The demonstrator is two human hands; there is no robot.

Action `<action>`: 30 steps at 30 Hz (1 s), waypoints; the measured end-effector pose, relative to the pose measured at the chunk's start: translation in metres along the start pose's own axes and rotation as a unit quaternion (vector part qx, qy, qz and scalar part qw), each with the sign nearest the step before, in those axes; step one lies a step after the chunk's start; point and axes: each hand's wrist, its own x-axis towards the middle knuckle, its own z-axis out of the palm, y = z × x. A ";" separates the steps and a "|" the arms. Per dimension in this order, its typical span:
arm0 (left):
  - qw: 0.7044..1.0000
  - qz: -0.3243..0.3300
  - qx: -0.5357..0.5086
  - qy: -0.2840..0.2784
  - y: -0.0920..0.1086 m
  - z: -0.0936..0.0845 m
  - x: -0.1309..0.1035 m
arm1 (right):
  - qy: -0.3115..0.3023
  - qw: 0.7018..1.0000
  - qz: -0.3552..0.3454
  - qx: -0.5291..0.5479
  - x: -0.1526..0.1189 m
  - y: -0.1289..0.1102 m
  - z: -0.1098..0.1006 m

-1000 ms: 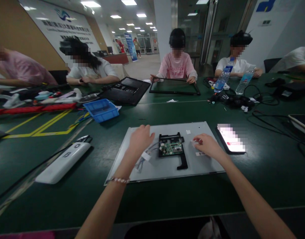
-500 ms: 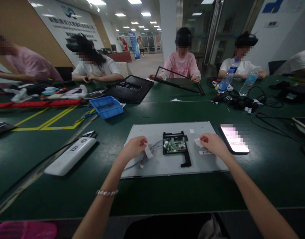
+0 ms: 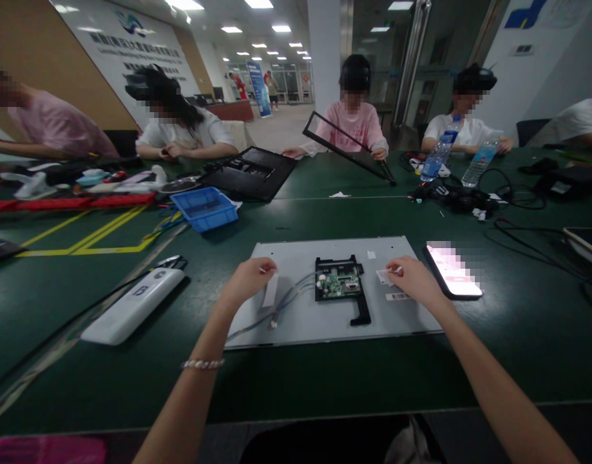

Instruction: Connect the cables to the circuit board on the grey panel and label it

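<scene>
Before me a grey flat display panel [image 3: 324, 325] lies on the table. A green circuit board [image 3: 339, 285] in a black plastic bracket [image 3: 361, 311] sits at its middle, with grey cables [image 3: 286, 301] running off to the left. Over the panel's left part, my left hand [image 3: 245, 281] pinches a white strip [image 3: 270, 293], perhaps tape or a label, which hangs down. My right hand [image 3: 412, 278] is closed at a small white sticker [image 3: 383, 277] on the right side, fingertips on its edge. A barcode label [image 3: 397, 297] lies just below it.
A lit phone [image 3: 453, 270] lies right of the panel, a white power bank [image 3: 136, 306] to the left. Beyond are a blue basket [image 3: 206, 209], a black cover [image 3: 252, 173] and water bottles [image 3: 438, 154]. A person opposite holds a black frame [image 3: 344, 151].
My left hand has shifted slightly left with the white strip, away from the cables. My right hand stays at the sticker. The person opposite has tilted the black frame.
</scene>
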 end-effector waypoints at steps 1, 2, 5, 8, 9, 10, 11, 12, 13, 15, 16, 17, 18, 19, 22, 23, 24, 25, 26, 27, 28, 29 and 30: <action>1.000 -0.001 0.004 0.000 0.000 0.001 0.001 | 0.004 1.000 0.001 -0.002 0.000 0.000 0.000; 1.000 0.000 0.009 0.001 0.000 0.003 0.001 | 0.009 1.000 0.001 -0.003 0.001 0.001 0.001; 1.000 0.010 0.025 0.012 -0.002 0.008 0.003 | 0.018 1.000 -0.003 0.001 0.002 0.001 0.001; 0.999 0.010 0.041 0.025 -0.003 0.012 0.005 | 0.028 0.999 -0.014 0.009 0.002 0.000 0.001; 0.998 0.010 0.049 0.032 -0.003 0.013 0.005 | 0.032 0.999 -0.021 0.009 0.002 -0.001 0.001; 0.997 0.012 0.057 0.043 -0.001 0.013 0.005 | 0.035 0.999 -0.028 0.007 0.002 -0.002 0.000; 0.996 0.017 0.064 0.057 0.002 0.014 0.004 | 0.040 0.999 -0.036 0.005 0.001 -0.003 0.000; 0.995 0.026 0.070 0.072 0.006 0.013 0.003 | 0.043 0.998 -0.044 0.002 0.001 -0.004 0.000; 0.993 0.038 0.073 0.084 0.013 0.013 0.003 | 0.045 0.997 -0.054 0.001 0.001 -0.004 0.000; 0.991 0.070 0.065 0.097 0.030 0.013 0.001 | 0.052 0.996 -0.071 0.001 0.001 -0.006 0.001; 0.990 0.085 0.054 0.098 0.040 0.013 0.001 | 0.054 0.995 -0.078 0.002 0.001 -0.006 0.002; 0.990 0.098 0.041 0.096 0.051 0.015 0.001 | 0.057 0.995 -0.083 0.002 0.001 -0.006 0.003; 0.989 0.110 0.027 0.099 0.062 0.018 0.001 | 0.058 0.995 -0.087 0.001 0.002 -0.006 0.004; 0.987 0.124 0.015 0.099 0.072 0.022 0.002 | 0.061 0.994 -0.089 -0.002 0.002 -0.006 0.005; 0.984 0.151 -0.012 0.097 0.094 0.041 0.005 | 0.070 0.992 -0.102 -0.019 0.004 -0.006 0.006; 0.983 0.155 -0.015 0.099 0.098 0.049 0.006 | 0.073 0.991 -0.109 -0.027 0.004 -0.006 0.006; 0.982 0.158 -0.015 0.103 0.100 0.057 0.006 | 0.077 0.989 -0.118 -0.038 0.006 -0.006 0.005; 0.981 0.161 -0.014 0.109 0.101 0.064 0.007 | 0.077 0.987 -0.129 -0.051 0.007 -0.007 0.004; 0.980 0.164 -0.012 0.115 0.100 0.071 0.007 | 0.073 0.985 -0.142 -0.067 0.010 -0.007 0.002; 0.979 0.168 -0.010 0.119 0.099 0.076 0.007 | 0.067 0.982 -0.154 -0.084 0.013 -0.008 0.001; 0.978 0.172 -0.006 0.121 0.098 0.080 0.006 | 0.056 0.979 -0.168 -0.102 0.017 -0.009 -0.001; 0.977 0.175 -0.003 0.122 0.097 0.083 0.006 | 0.043 0.975 -0.183 -0.119 0.021 -0.010 -0.002; 0.977 0.177 0.000 0.122 0.096 0.085 0.006 | 0.029 0.971 -0.197 -0.135 0.026 -0.012 -0.003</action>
